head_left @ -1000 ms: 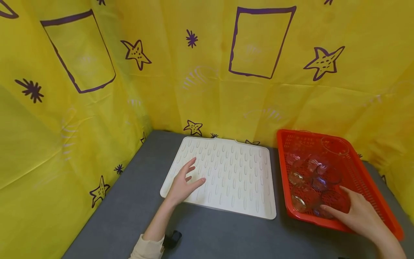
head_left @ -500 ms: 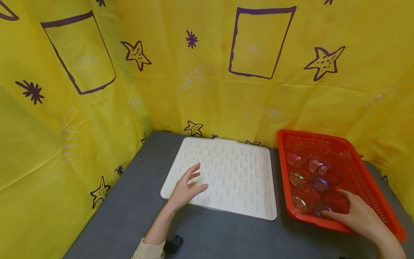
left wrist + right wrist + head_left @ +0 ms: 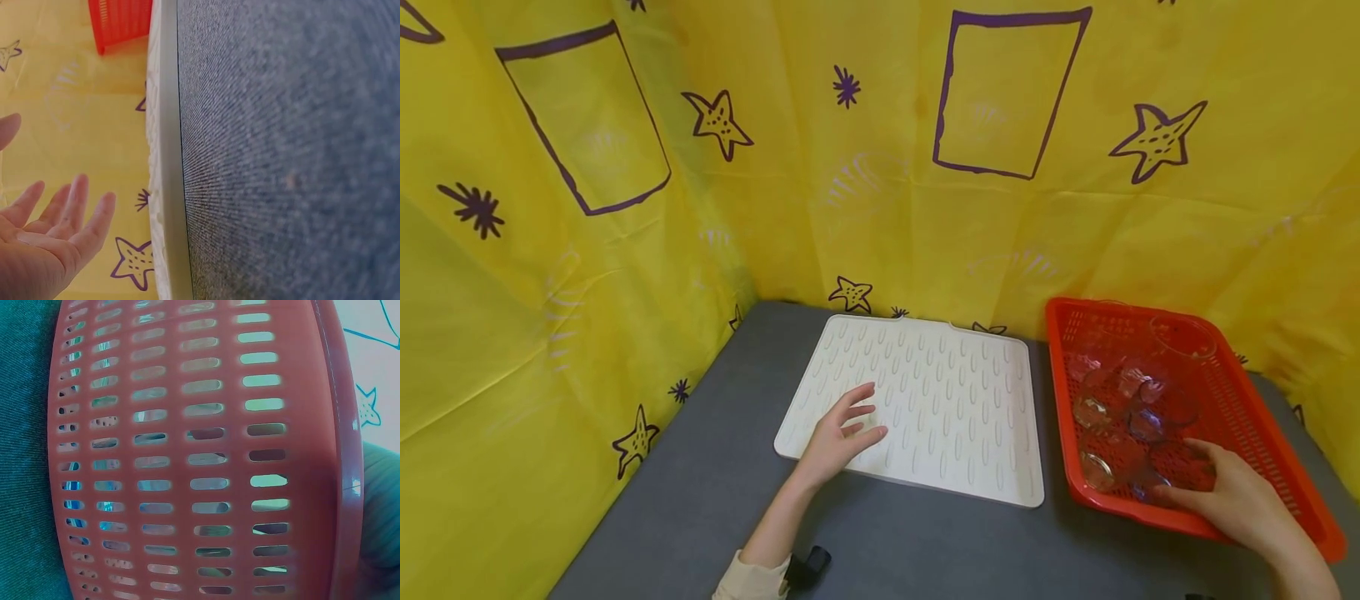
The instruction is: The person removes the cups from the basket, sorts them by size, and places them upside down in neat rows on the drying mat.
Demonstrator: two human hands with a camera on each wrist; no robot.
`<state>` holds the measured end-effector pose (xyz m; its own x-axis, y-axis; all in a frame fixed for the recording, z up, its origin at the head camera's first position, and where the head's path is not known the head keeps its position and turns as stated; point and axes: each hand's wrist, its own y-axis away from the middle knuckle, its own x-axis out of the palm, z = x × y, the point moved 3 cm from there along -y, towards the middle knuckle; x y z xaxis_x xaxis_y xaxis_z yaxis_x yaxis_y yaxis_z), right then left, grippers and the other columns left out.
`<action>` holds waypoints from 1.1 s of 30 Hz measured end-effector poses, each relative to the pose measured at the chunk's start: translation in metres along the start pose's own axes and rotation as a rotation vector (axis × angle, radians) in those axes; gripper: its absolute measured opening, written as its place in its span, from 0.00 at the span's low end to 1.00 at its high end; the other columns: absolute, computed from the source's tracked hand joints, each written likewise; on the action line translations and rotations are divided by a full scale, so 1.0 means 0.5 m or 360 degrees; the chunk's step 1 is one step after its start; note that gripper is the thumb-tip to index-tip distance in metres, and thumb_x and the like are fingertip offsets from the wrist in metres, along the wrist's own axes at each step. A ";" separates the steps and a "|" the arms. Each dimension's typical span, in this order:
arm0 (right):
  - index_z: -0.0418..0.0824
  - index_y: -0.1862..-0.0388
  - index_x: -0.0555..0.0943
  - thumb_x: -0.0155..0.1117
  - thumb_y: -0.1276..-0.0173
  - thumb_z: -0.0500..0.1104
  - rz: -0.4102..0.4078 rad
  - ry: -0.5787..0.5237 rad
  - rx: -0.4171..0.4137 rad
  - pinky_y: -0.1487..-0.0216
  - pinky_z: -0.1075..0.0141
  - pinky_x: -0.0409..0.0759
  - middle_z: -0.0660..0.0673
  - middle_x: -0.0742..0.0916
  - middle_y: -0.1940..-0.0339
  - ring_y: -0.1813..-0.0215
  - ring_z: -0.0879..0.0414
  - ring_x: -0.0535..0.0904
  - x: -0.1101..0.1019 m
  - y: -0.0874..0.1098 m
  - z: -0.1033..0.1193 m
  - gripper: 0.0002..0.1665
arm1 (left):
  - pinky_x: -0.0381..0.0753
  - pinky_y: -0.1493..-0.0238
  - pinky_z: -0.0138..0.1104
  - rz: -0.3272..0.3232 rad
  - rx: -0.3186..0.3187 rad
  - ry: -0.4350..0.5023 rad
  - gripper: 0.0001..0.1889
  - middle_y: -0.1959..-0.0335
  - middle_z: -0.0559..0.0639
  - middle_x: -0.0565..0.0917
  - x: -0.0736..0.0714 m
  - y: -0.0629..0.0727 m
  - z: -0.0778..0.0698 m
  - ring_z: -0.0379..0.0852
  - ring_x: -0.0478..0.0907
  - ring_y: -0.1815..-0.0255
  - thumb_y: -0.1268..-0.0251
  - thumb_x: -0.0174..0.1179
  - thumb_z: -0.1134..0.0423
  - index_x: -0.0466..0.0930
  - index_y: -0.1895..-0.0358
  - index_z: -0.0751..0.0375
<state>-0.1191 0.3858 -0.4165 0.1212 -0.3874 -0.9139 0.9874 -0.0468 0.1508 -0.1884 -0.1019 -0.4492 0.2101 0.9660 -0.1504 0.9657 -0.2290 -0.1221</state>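
Note:
My right hand [image 3: 1243, 500] reaches over the near rim of a red plastic basket [image 3: 1262, 417] in the head view. Its thumb and fingers grip a clear drinking glass [image 3: 1180, 467] at the basket's near end. From the right wrist, the slotted basket wall [image 3: 306, 487] covers most of the view, with a blurred part of the hand [image 3: 381, 519] beyond the rim. My left hand [image 3: 835, 442] holds nothing; its fingers are relaxed and spread over the near left part of a white ribbed drying mat [image 3: 925, 400]. The left wrist view shows that hand [image 3: 50, 244] palm up, beside the mat's edge [image 3: 169, 187].
Several more clear glasses stand in the basket, among them one with a bluish base [image 3: 1146, 423] and one near the left wall [image 3: 1097, 471]. The grey tabletop [image 3: 700, 500] meets a yellow patterned curtain [image 3: 880, 217] behind the mat and basket.
My right thumb and fingers have closed in on the glass inside the basket. My left hand has drifted slightly right and down over the mat.

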 end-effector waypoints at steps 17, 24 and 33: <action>0.16 0.38 0.61 0.68 0.41 0.65 -0.0245 0.0051 0.0080 0.54 0.30 0.67 0.14 0.69 0.46 0.48 0.22 0.65 -0.024 0.008 -0.005 0.58 | 0.63 0.36 0.60 0.0053 -0.0037 0.0035 0.34 0.34 0.63 0.70 0.014 0.012 -0.064 0.67 0.70 0.37 0.40 0.65 0.72 0.64 0.30 0.66; 0.18 0.35 0.60 0.71 0.43 0.62 -0.0469 -0.0004 0.0104 0.56 0.30 0.67 0.14 0.69 0.45 0.49 0.23 0.65 -0.047 0.032 0.025 0.59 | 0.64 0.36 0.60 0.0045 -0.0052 0.0064 0.34 0.34 0.62 0.71 0.015 0.009 -0.018 0.63 0.71 0.37 0.41 0.66 0.72 0.65 0.30 0.61; 0.23 0.30 0.60 0.74 0.44 0.59 -0.0702 -0.0134 0.0102 0.57 0.31 0.64 0.17 0.69 0.43 0.48 0.24 0.64 -0.079 0.056 0.105 0.58 | 0.66 0.36 0.55 0.0106 -0.0034 0.0072 0.33 0.32 0.61 0.70 0.022 0.017 0.007 0.58 0.72 0.37 0.40 0.68 0.65 0.67 0.30 0.53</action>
<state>-0.1017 0.3516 -0.3562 -0.3208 -0.3914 -0.8625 0.9344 -0.2798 -0.2206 -0.1785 -0.0936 -0.4555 0.2804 0.9532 -0.1130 0.9522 -0.2910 -0.0923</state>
